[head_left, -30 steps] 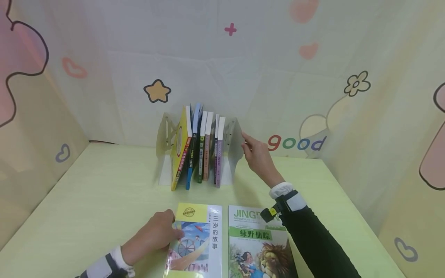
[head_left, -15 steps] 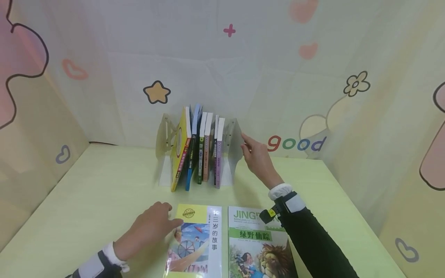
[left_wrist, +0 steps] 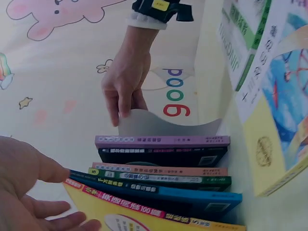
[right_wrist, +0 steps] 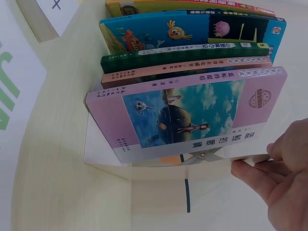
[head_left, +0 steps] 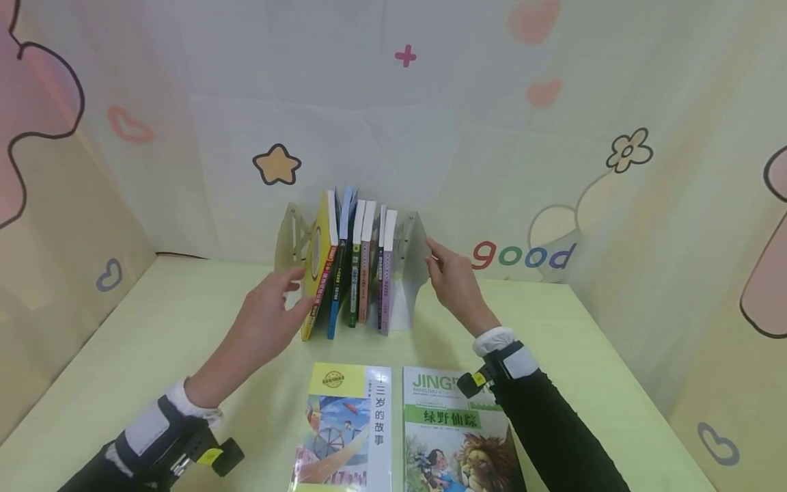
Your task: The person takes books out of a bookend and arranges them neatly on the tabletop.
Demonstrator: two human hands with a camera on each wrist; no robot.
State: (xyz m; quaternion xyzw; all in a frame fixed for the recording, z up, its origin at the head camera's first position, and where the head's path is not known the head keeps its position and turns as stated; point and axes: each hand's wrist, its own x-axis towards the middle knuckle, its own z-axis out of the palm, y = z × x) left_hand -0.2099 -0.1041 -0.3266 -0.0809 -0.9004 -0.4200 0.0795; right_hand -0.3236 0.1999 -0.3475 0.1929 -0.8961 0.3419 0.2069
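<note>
Several upright books stand in a row inside a grey metal bookend [head_left: 419, 254] at the back of the table. My right hand [head_left: 456, 283] pinches the upper edge of the bookend's right side plate between thumb and fingers. At the row's left end, my left hand [head_left: 264, 321] is held beside the leaning yellow book [left_wrist: 125, 209], fingers loosely spread and thumb at the book's top corner. A blue-spined book [left_wrist: 183, 192] leans the same way. The purple book [right_wrist: 183, 115] stands at the right end, with a gap between it and the right plate.
Two books lie face up in front: one with a yellow and white cover [head_left: 379, 451], and a green-titled one with a lion [head_left: 443, 437] to its right. A printed curtain [head_left: 369, 123] hangs close behind the bookend and along both sides.
My left hand has let go of the yellow and white book and moved forward to the yellow book in the row. The right hand has stayed on the bookend's plate.
</note>
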